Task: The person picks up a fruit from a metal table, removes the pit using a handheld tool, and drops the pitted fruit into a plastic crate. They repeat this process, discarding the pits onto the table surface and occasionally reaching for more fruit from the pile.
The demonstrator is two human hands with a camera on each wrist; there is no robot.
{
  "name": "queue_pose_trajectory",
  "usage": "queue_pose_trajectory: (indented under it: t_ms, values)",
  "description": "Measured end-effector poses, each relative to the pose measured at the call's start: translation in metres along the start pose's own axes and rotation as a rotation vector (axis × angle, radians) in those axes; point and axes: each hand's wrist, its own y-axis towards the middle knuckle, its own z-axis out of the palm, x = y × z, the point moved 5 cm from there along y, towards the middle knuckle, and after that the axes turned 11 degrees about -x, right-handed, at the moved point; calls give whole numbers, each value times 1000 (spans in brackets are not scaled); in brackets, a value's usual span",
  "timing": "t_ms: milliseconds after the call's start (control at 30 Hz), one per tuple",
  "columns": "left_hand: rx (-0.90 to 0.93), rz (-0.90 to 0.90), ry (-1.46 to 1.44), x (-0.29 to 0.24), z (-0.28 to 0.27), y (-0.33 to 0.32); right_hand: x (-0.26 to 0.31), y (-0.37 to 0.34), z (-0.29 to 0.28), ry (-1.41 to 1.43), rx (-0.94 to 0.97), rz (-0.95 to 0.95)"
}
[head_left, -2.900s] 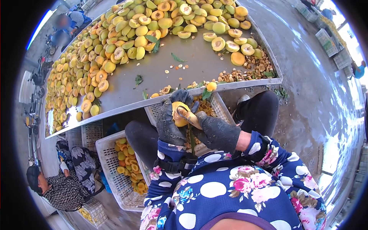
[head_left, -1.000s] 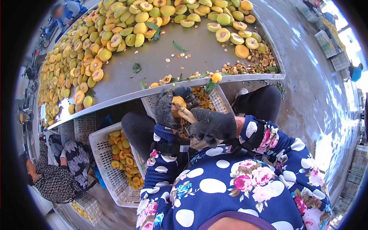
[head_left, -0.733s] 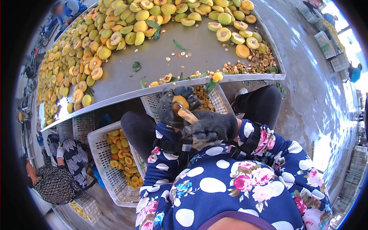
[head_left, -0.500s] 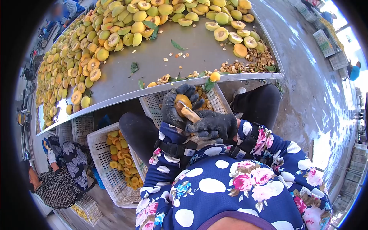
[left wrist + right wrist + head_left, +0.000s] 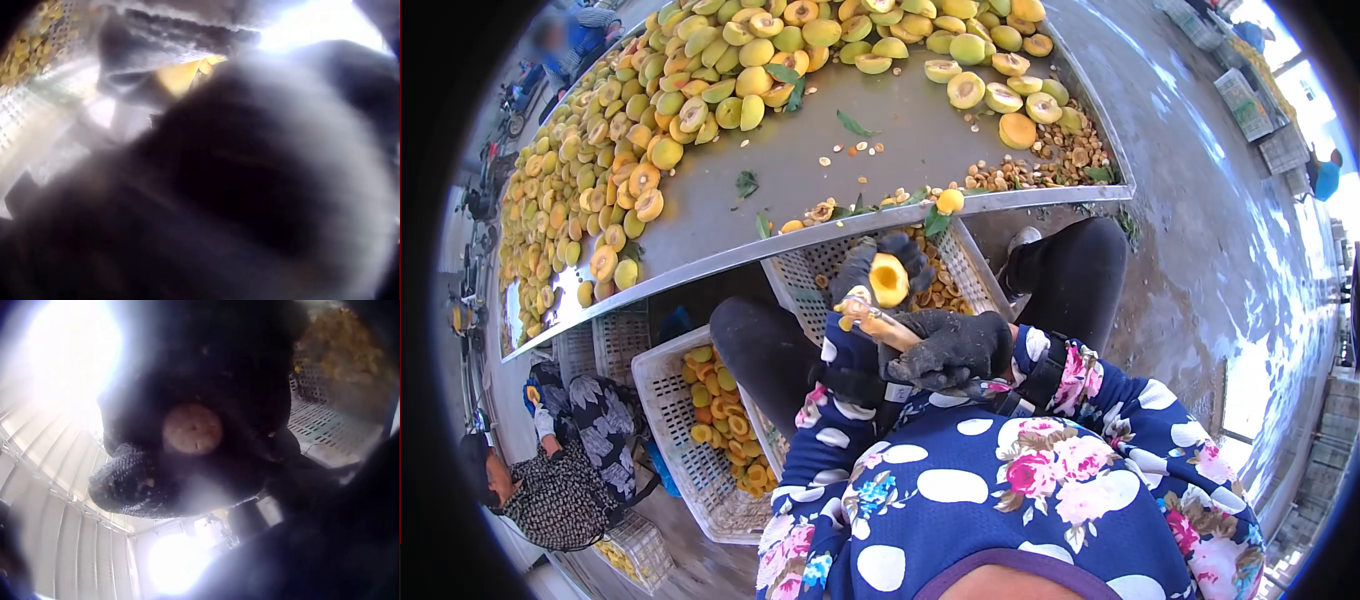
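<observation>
In the head view my gloved left hand (image 5: 856,272) holds a yellow peach half (image 5: 890,279) with its cut side up and a round hollow in the middle. My gloved right hand (image 5: 960,345) grips a wooden-handled pitting tool (image 5: 892,330). At the tool's tip, left of the peach half and apart from its hollow, sits a wet, pale brown lump like a pit (image 5: 857,303), which hides the metal end. The right wrist view shows the handle's round butt (image 5: 192,429) inside the curled glove. Blurred dark shapes fill most of the left wrist view, with a sliver of yellow fruit (image 5: 178,78) behind.
A metal-edged table (image 5: 800,170) bears a heap of peach halves (image 5: 615,150), and loose pits (image 5: 1050,160) at its right corner. A white crate (image 5: 795,275) of halves stands below my hands, another crate (image 5: 665,395) to the left. A seated person (image 5: 550,490) works farther left.
The tool was working inside the peach half; now its tip is out, to the left, carrying the lump. The left hand has turned the half's hollow upward.
</observation>
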Motion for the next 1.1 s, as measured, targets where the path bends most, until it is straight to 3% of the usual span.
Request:
queue_pose_trajectory:
  t_ms: [33, 100, 133, 167, 200, 233, 267, 300, 333, 367, 433, 500, 533, 567, 600, 633, 667, 700, 733, 767, 800, 833, 867, 933, 1000, 1067, 1100]
  values:
    - [4, 0, 6, 4, -9, 6, 2, -5, -5, 1, 0, -7]
    - [-189, 383, 517, -2, -44, 23, 8, -14, -19, 116, 69, -9]
    - [-264, 591, 1253, -22, -32, 7, 3, -16, -32, 116, 15, -6]
    - [-306, 519, 1381, -38, -21, -2, -5, -12, -41, 185, -18, -5]
    - [-304, 566, 1585, -51, -12, -12, -12, -3, -54, 78, -120, 69]
    - [-300, 612, 1792, -61, -10, -21, -27, 6, -66, -247, -283, 151]
    - [-252, 701, 1636, -72, -27, -29, -43, 16, -82, -573, -445, 227]
    - [-204, 782, 1480, -84, -47, -39, -73, 34, -106, -1044, -420, 105]
    - [-298, 897, 1473, -106, -43, -56, -97, 46, -121, -1505, -380, -30]
    - [-391, 1011, 1461, -130, -34, -77, -89, 39, -111, -1361, -459, 4]
    - [-575, 692, 1061, -168, -65, -101, -60, 21, -91, -1216, -540, 30]
    - [-669, 591, 1186, -202, -104, -120, -39, 10, -78, -1133, -461, -38]
    - [-832, 525, 1117, -218, -145, -127, -27, 2, -71, -1025, -511, -15]
    - [-995, 456, 1042, -225, -180, -131, -33, 3, -81, -1113, -527, -308]
    - [-996, 461, 1048, -227, -185, -131, -34, 2, -93, -838, -549, -276]
    - [-1111, 226, 1655, -229, -189, -131, -17, -2, -88, -775, -517, -299]
    - [-1163, -72, 2254, -231, -188, -129, 4, -12, -85, -957, -557, -539]
    - [-1159, -65, 2260, -231, -183, -126, 26, -22, -83, -967, -613, -752]
    - [-1099, 146, 2112, -229, -167, -120, 47, -34, -82, -972, -666, -966]
    - [-1034, 339, 1953, -229, -151, -116, 61, -38, -88, -779, -636, -960]
    - [-773, 527, 1872, -230, -123, -99, 85, -51, -77, -946, -700, -973]
    - [-640, 623, 1691, -229, -108, -83, 106, -62, -66, -1114, -758, -982]
    - [-510, 708, 1505, -227, -92, -67, 114, -58, -71, -1234, -831, -826]
    - [-282, 743, 1661, -218, -53, -27, 121, -45, -74, -1325, -822, -868]
    - [-274, 570, 1683, -200, -34, 18, 118, -25, -89, -1482, -766, -848]
    - [-191, 247, 1977, -176, -36, 66, 110, -8, -101, -1570, -719, -741]
    - [340, 626, 2166, -157, -45, 95, 106, -1, -106, -1655, -668, -632]
